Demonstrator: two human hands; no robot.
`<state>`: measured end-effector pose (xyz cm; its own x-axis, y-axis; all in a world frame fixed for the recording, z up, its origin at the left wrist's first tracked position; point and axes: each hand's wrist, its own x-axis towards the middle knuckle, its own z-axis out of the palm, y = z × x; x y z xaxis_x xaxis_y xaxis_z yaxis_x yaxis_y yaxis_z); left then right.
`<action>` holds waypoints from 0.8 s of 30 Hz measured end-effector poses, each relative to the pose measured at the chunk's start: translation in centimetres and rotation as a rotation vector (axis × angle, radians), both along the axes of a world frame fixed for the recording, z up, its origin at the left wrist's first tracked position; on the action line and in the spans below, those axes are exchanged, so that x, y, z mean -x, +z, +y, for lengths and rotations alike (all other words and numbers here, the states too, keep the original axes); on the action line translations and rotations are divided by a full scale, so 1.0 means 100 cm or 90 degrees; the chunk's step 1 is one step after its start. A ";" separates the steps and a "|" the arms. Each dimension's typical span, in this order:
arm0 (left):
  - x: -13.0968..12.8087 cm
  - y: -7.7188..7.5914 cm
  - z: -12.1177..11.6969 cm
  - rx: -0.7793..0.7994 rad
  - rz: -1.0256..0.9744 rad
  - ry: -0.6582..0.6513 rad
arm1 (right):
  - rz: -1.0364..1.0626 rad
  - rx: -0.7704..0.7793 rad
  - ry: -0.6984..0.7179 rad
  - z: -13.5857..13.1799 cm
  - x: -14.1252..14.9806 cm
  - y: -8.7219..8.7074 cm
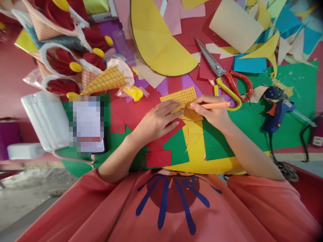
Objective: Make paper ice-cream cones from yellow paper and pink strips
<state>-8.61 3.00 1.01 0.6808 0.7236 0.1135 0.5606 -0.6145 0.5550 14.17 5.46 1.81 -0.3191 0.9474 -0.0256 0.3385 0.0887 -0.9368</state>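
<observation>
A small yellow paper piece [188,95] with an orange grid drawn on it lies on the scraps before me. Flat across its left part rests my left hand [157,119], fingers stretched out and holding nothing. My right hand [214,112] is closed around an orange marker [217,105], its tip at the paper's middle. Scissors [218,69] with red and yellow handles lie just beyond the right hand. Under the gridded piece runs a plain yellow paper strip [198,137]. A red paper rectangle [158,158] sits near the table's front edge.
Several paper cones [108,80] stand at the left, near a phone [88,124] and a white case [46,119]. A blue glue gun [275,112] lies at the right. Beyond are a large yellow paper shape [158,40], a beige paper sheet [236,27] and coloured offcuts.
</observation>
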 end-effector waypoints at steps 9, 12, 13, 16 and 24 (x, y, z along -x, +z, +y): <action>-0.001 0.002 0.000 0.002 0.001 0.002 | 0.005 -0.007 0.031 0.002 0.000 0.000; -0.001 0.001 0.000 -0.014 -0.006 0.001 | 0.012 0.015 0.030 0.002 -0.001 0.001; -0.001 0.000 0.000 -0.020 -0.008 -0.001 | 0.017 0.023 0.020 0.002 -0.001 0.001; -0.001 -0.001 -0.001 -0.032 -0.002 -0.006 | 0.037 0.032 -0.028 0.000 -0.001 0.002; 0.000 -0.004 0.000 -0.038 0.017 0.003 | 0.033 -0.006 -0.030 -0.002 0.001 0.001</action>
